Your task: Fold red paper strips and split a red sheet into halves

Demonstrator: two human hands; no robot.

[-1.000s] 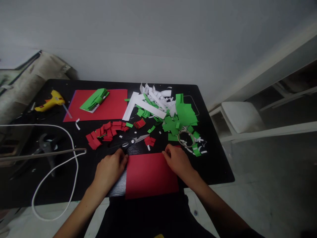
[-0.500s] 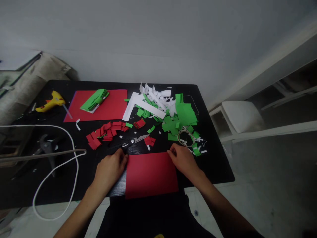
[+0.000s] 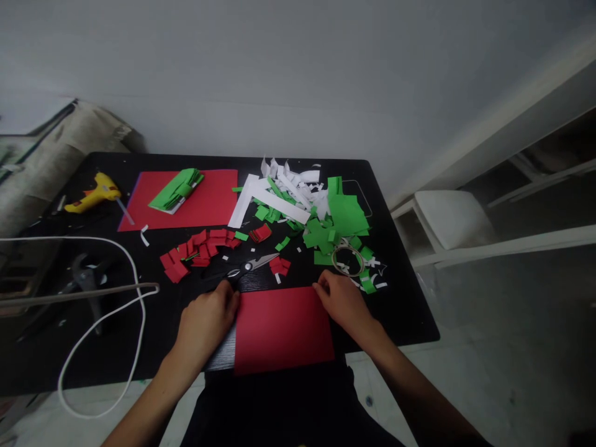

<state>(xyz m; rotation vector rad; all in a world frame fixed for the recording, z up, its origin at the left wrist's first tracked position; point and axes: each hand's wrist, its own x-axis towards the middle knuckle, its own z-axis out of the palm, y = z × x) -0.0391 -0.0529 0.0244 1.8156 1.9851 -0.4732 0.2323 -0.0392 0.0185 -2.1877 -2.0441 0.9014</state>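
A plain red sheet of paper (image 3: pixel 284 332) lies at the front edge of the black table, right before my body. My left hand (image 3: pixel 208 315) is closed at its far left corner, thumb against the paper's edge. At the far right corner, my right hand (image 3: pixel 343 299) pinches the sheet between thumb and fingers. Just beyond the left hand lie scissors (image 3: pixel 248 266) with dark handles, blades parted and pointing right. A few small red paper pieces (image 3: pixel 279 267) sit near the blade tips.
Folded red pieces (image 3: pixel 200 248) form a row behind the scissors. White strips (image 3: pixel 284 202) and green scraps (image 3: pixel 347 214) heap at the back, with a tape roll (image 3: pixel 348 261) beside them. A yellow glue gun (image 3: pixel 95 194), a folded green bundle (image 3: pixel 177 189) and a white cable (image 3: pixel 142 323) occupy the left.
The view has shifted very slightly. Both hands stay at the same corners of the red sheet, and nothing on the table has moved.
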